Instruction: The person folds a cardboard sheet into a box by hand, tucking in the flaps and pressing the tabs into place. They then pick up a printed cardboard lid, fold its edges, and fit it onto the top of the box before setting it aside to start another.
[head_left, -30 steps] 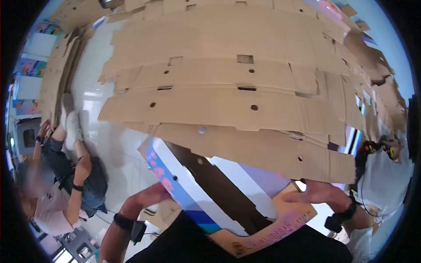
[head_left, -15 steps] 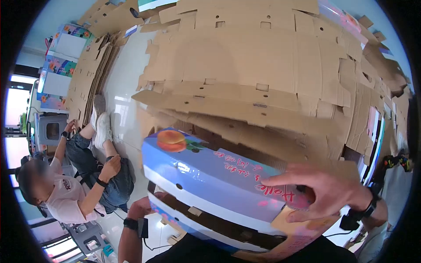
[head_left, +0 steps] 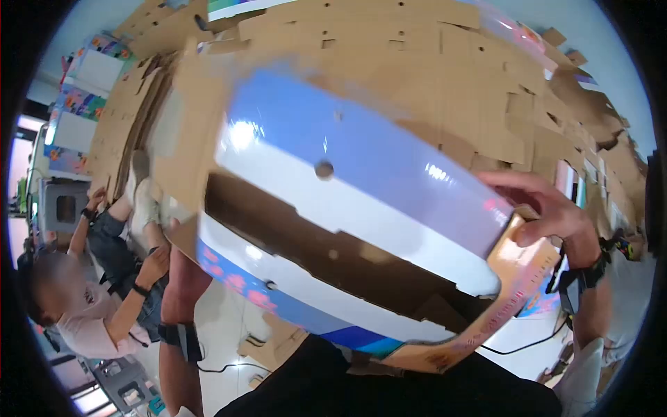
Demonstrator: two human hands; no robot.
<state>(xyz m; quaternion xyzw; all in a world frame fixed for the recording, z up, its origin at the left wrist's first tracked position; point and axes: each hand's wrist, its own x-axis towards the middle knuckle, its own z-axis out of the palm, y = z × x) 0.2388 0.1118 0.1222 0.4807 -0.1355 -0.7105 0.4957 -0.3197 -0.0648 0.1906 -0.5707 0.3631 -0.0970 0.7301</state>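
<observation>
Filling most of the view is a big pile of flat cardboard sheets (head_left: 431, 55), spread over the floor (head_left: 222, 313) far beyond the right grip. They lie flat and overlapping, likely so one can be pulled off at a time.

Next is the blue and white cardboard box (head_left: 361, 167). It is held up in the air and tilted, with its lower end at the right grip. It is only half folded. A dark gap shows between its shiny sides, and a pink-printed flap (head_left: 514, 278) hangs just below the right grip. I think it is held at both ends so it does not flop.

Past the box's far end from the right grip, another person (head_left: 90, 306) sits on the floor.

The left arm (head_left: 182, 278) goes up behind that far end. The left hand is hidden there, so I cannot tell how its grip is.

The right hand (head_left: 549, 208) has its grip closed on the box's near end, with fingers curled over the top side and the thumb pressing the flap. A black wrist band (head_left: 590, 274) sits just below that grip.
</observation>
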